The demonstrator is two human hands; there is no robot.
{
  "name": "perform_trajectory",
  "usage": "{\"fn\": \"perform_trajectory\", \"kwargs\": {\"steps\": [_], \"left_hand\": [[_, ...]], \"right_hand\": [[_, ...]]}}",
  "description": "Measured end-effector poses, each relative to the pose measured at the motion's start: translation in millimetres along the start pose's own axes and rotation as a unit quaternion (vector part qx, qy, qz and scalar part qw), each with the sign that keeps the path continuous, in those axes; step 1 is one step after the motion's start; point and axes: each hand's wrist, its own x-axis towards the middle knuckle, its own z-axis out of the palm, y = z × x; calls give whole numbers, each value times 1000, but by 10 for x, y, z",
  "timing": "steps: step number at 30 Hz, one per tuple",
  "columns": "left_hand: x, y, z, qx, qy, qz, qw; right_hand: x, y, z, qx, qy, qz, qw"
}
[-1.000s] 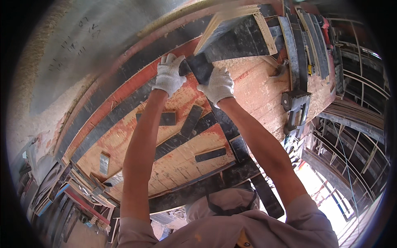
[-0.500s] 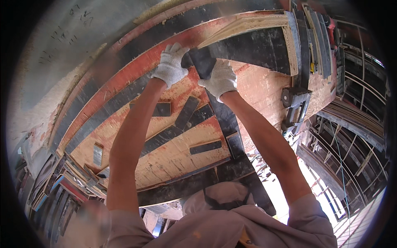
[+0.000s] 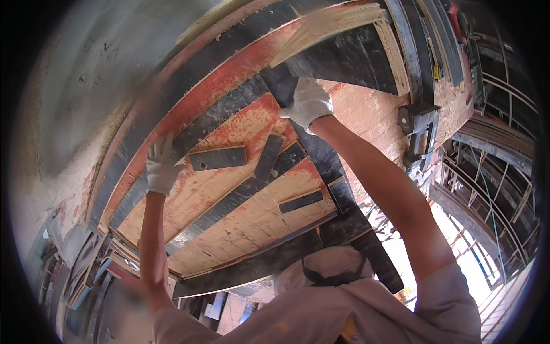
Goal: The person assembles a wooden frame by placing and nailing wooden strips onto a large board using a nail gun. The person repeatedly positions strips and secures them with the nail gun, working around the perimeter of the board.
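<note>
Head view, looking along a worn formwork panel [image 3: 240,212] of pale wood with red paint and black strips. The right hand [image 3: 309,103], in a white glove, rests with bent fingers on a long black board [image 3: 321,155] that runs from above the hand down past the forearm. The left hand [image 3: 160,169], also white-gloved, lies flat with fingers spread on a black strip at the panel's red edge, well apart from the right hand. Between the hands lie two short black pieces [image 3: 217,157]. Beside the right hand, on its outer side, a dark metal clamp [image 3: 418,129] sits on the panel.
</note>
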Motion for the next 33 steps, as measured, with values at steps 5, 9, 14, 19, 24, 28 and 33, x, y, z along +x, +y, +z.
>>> {"fn": "perform_trajectory", "kwargs": {"steps": [5,9,14,19,24,28,33], "left_hand": [[-112,-391,309,-6,15,30,999],[-43,-413,338,-3,17,40,999],[-84,-428,382,9,15,29,999],[-19,-382,321,-2,4,14,1000],[-3,-426,306,3,43,34,998],[-35,-379,355,9,9,8,1000],[-76,-416,394,10,34,25,999]], "right_hand": [[51,-47,-40,-5,-43,20,999],[66,-9,56,-26,-22,18,999],[59,-49,3,-13,-50,29,998],[69,-55,8,-19,-41,33,998],[78,-80,-66,1,-68,50,996],[54,-69,4,-19,-49,39,998],[84,-72,42,-19,-11,40,999]]}}
